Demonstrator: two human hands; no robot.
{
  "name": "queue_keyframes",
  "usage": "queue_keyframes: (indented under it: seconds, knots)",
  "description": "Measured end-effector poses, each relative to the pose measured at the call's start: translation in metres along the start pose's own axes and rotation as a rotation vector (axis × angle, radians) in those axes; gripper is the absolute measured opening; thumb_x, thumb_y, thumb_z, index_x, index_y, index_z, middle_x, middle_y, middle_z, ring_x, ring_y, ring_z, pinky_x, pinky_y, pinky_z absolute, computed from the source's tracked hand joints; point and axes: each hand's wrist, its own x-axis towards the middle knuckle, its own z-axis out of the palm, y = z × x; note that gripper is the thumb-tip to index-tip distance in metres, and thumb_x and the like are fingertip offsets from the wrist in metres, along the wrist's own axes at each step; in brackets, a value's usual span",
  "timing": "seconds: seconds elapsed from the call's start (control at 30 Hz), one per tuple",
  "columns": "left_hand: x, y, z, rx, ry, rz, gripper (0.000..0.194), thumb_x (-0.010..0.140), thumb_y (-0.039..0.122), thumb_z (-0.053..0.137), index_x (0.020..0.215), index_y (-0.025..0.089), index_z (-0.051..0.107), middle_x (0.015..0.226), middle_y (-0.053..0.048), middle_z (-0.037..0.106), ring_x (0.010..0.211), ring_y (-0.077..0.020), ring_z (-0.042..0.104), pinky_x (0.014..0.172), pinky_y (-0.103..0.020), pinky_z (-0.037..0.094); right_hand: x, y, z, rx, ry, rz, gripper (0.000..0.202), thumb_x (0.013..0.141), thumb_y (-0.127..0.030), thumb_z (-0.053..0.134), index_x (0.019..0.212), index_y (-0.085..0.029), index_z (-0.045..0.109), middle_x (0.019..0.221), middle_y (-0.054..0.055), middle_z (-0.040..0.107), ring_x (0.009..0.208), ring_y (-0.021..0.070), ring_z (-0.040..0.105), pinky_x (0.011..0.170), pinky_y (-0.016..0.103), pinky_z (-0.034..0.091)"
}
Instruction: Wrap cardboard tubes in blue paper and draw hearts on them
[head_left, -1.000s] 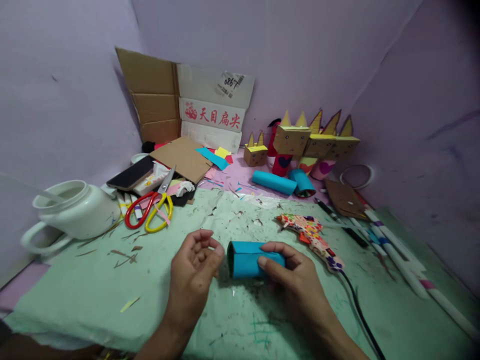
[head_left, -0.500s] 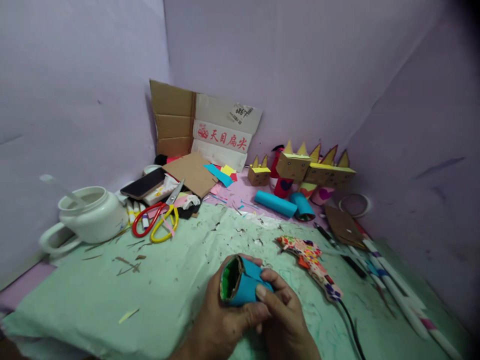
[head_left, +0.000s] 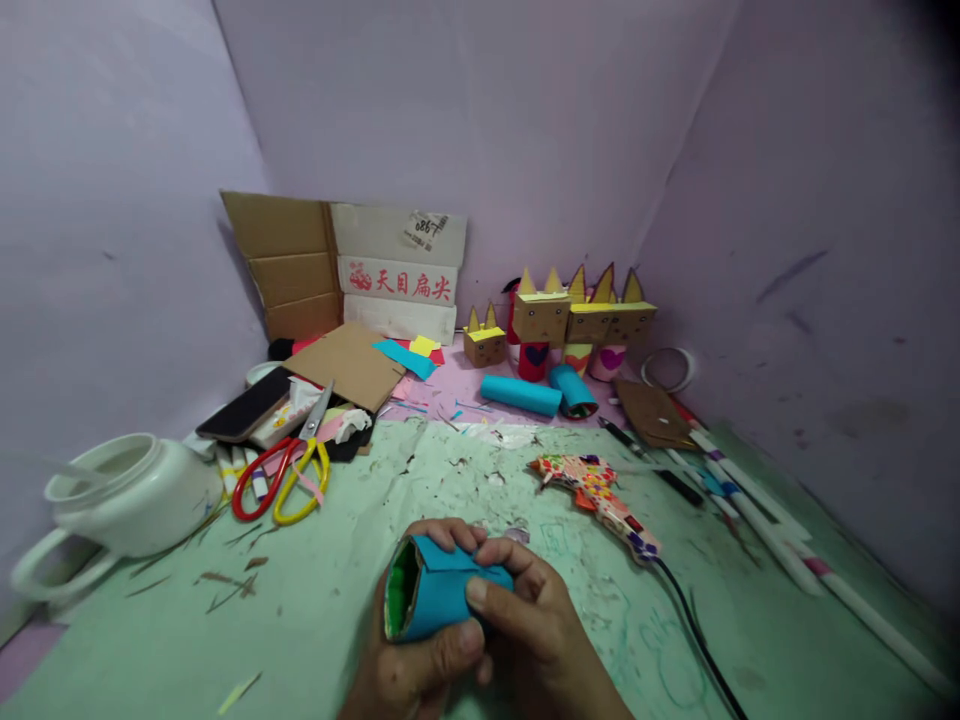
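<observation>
Both hands grip a short cardboard tube (head_left: 442,602) wrapped in blue paper, its open end facing left and showing a green inside. My left hand (head_left: 420,660) wraps round the tube from below and behind, thumb along its lower front. At the tube's right part, my right hand (head_left: 532,610) presses its thumb on the blue paper near a lengthwise seam. Beyond my right hand lies a flower-patterned glue gun (head_left: 596,492) with a black cord. The side of the tube turned away from me is hidden.
Scissors (head_left: 296,470), a phone (head_left: 244,402) and a white pot (head_left: 142,500) stand at left. At the back are a folded cardboard box (head_left: 397,270), cardboard cat figures (head_left: 544,318) and a blue roll (head_left: 521,395). Pens and white sticks (head_left: 787,540) lie at right.
My view has turned to the right, so the background sits further left. The tube has turned slightly, with more of its seam showing; both hands still hold it.
</observation>
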Motion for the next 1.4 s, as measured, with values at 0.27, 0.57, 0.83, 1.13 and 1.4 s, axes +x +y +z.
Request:
queue_keyframes:
  seconds: [0.27,0.57,0.83,1.13,1.4]
  knots:
    - [0.002,0.001,0.005,-0.023,0.061,0.053,0.038,0.057,0.019,0.082,0.087,0.028,0.06,0.09,0.0,0.057,0.101,-0.0212,0.056,0.087,-0.032,0.051,0.004,-0.002,0.001,0.02,-0.038,0.038,0.038,0.054,-0.026,0.087,0.077,-0.016,0.059,0.094,0.004,0.067,0.049,0.0086,0.06,0.033,0.015,0.043]
    - [0.0,-0.001,0.005,0.022,0.123,0.054,0.04,0.056,0.021,0.083,0.089,0.027,0.061,0.094,-0.001,0.061,0.105,-0.0249,0.059,0.088,-0.035,0.051,0.002,-0.003,0.005,-0.029,0.015,0.04,0.037,0.053,-0.027,0.086,0.076,-0.016,0.058,0.085,0.002,0.066,0.046,0.0077,0.056,0.035,0.017,0.041]
    - [0.008,0.02,-0.007,0.35,0.35,0.263,0.068,0.061,0.039,0.081,0.121,0.022,0.053,0.125,-0.009,0.061,0.122,-0.0273,0.051,0.095,-0.03,0.046,0.012,-0.035,-0.013,-0.594,0.235,-0.175,0.027,0.053,-0.03,0.074,0.073,-0.016,0.062,0.049,-0.006,0.051,0.043,0.0085,0.044,0.041,0.02,0.034]
    - [0.017,0.033,-0.031,1.22,0.179,0.269,0.033,0.07,0.031,0.065,0.1,0.018,0.064,0.108,-0.012,0.065,0.098,-0.0292,0.061,0.086,-0.047,0.049,0.021,-0.029,-0.028,-0.833,0.191,-0.082,0.023,0.057,-0.028,0.065,0.076,-0.016,0.063,0.057,-0.003,0.051,0.049,0.0106,0.044,0.044,0.022,0.038]
    - [0.024,0.02,-0.024,1.291,-0.119,0.375,0.027,0.074,0.011,0.055,0.097,0.02,0.065,0.12,-0.013,0.059,0.114,-0.0277,0.056,0.091,-0.049,0.05,0.021,-0.028,-0.031,-0.806,0.163,-0.097,0.024,0.058,-0.029,0.067,0.078,-0.016,0.062,0.059,-0.002,0.053,0.051,0.011,0.046,0.044,0.022,0.04]
